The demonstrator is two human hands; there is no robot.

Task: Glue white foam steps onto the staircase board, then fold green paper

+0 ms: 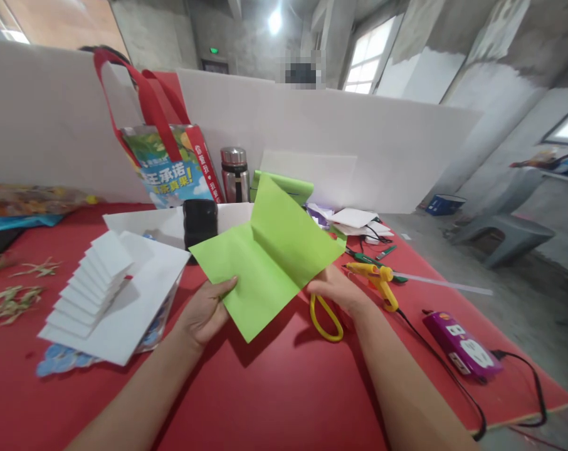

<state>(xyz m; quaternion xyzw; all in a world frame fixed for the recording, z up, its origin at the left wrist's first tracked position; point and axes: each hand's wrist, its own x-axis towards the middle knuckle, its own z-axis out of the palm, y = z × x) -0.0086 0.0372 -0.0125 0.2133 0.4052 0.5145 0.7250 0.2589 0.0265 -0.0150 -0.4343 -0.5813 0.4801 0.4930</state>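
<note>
A sheet of bright green paper point(274, 250), creased down the middle and partly folded up, is held over the red table. My left hand point(211, 307) pinches its lower left edge, thumb on top. My right hand point(333, 288) is closed at the sheet's right side, with its fingertips hidden behind the paper. From under that hand hangs the yellow handle loop of scissors point(326, 319), their blades out of sight. White card pieces point(89, 291), fanned in a stack, lie on a larger white sheet point(124, 338) left of my left hand.
A yellow glue gun point(375, 275) and a purple power strip point(462, 347) with black cords lie right on the red table point(284, 401). Behind stand a steel thermos point(235, 175), a black object point(200, 224), a green roll point(288, 186) and a shopping bag point(171, 169).
</note>
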